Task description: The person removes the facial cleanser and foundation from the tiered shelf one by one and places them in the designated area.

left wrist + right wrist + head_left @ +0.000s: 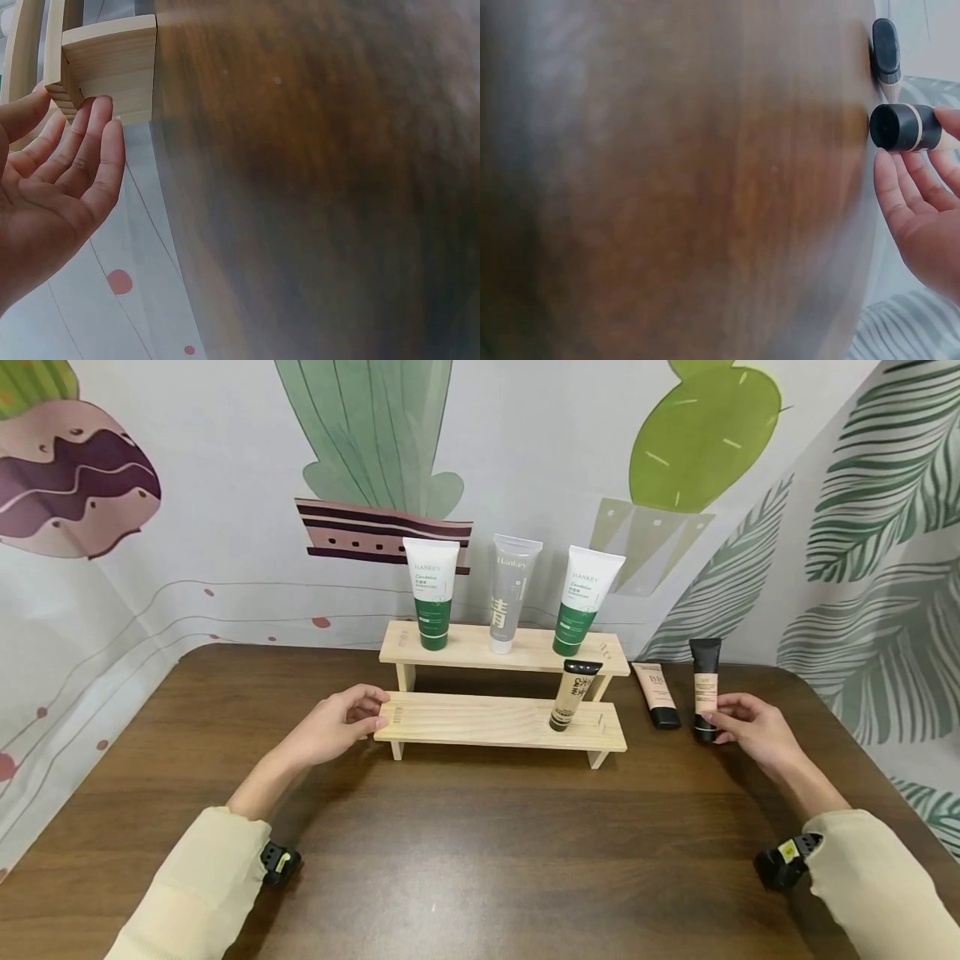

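Observation:
My left hand (337, 722) pinches the left end of the lower step of a wooden display stand (465, 720), thumb and fingers at the board's edge (64, 90). On the right, my right hand (753, 727) grips a beige foundation tube (706, 689) with black ends, upright, its black cap (894, 127) pointing down. Beside it a beige BB cream tube (656, 689) with a black cap lies on the table. A gold tube with a black top (574, 695) stands on the lower step's right side.
On the upper step stand a white-and-green tube (432, 593), a grey tube (513, 593) and another white-and-green tube (585, 600). The brown wooden table (480, 860) meets a cactus-print cloth (240, 527) behind the stand.

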Demonstrator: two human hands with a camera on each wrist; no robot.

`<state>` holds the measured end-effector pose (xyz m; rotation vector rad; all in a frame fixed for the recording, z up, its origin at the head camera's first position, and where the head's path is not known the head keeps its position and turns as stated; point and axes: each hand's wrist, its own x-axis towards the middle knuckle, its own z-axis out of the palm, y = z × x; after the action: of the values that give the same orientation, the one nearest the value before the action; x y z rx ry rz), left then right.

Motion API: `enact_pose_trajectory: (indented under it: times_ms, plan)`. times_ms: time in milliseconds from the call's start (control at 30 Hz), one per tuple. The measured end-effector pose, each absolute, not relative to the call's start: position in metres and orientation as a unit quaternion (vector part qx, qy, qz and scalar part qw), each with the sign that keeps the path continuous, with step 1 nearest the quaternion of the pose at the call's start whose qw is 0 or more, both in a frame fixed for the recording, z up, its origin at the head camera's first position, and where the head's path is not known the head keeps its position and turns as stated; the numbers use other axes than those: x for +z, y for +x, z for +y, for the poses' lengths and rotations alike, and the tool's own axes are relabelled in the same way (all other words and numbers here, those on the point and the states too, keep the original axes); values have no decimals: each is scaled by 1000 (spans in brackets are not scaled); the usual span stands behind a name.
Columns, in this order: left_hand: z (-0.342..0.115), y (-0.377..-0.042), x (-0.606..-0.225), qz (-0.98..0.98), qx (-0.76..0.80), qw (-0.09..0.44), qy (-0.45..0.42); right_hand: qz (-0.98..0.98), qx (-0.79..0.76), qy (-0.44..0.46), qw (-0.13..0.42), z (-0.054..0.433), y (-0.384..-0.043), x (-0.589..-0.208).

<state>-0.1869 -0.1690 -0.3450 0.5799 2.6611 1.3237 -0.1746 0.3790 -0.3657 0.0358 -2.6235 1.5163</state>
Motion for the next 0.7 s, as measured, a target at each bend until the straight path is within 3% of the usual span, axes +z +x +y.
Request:
enact_pose_trajectory:
  times_ms: [700]
  plan:
    - [-169, -186, -345, 875, 440, 58, 191, -865, 499, -22, 50, 386, -177, -369]
